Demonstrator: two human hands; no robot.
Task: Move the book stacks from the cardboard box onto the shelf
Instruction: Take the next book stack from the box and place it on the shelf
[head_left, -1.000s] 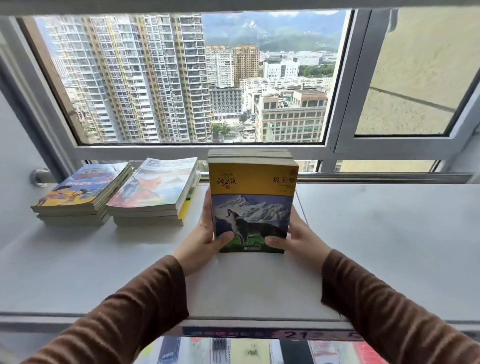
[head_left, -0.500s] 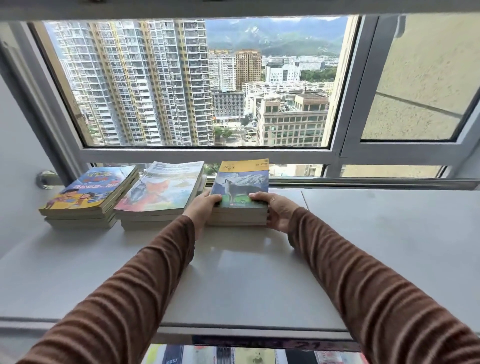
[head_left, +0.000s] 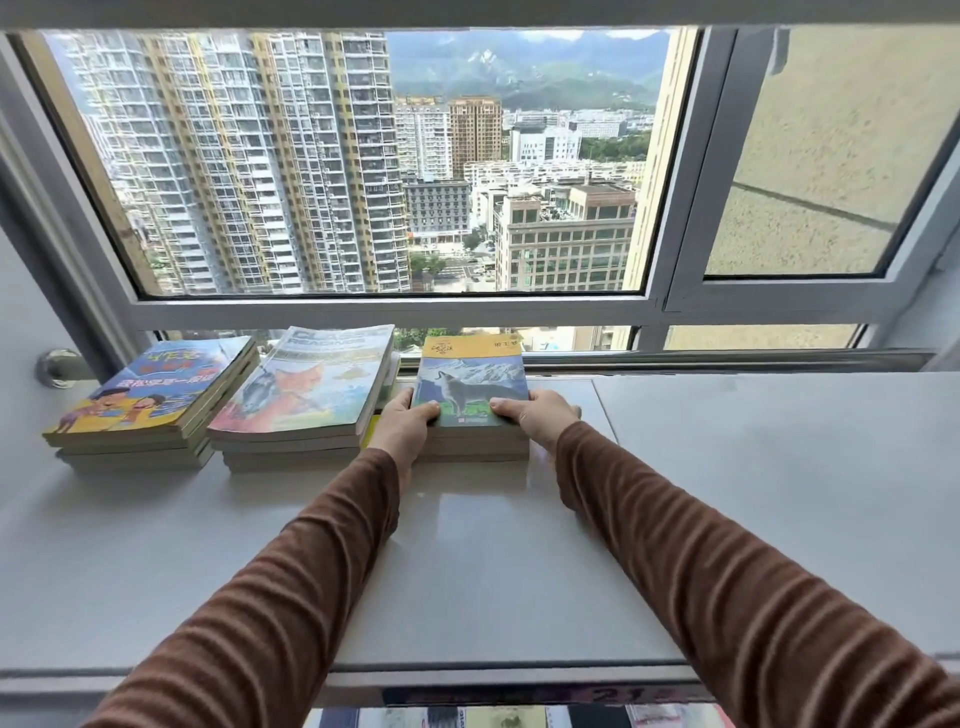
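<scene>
Head view: both hands, left (head_left: 404, 425) and right (head_left: 535, 415), grip the flat wolf-cover book stack (head_left: 470, 400) on the shelf (head_left: 727, 467)

Open shelf top (head_left: 753, 467) right of the wolf-cover stack (head_left: 470, 400); fox-cover stack (head_left: 306, 400) tight against its left.

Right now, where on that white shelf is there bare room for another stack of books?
The widest bare patch of the shelf lies right of the wolf stack, running along the window rail. The front strip nearer the person is also bare, crossed only by the sleeves. The back left is crowded: cartoon stack, fox stack and wolf stack sit nearly side by side.
</scene>
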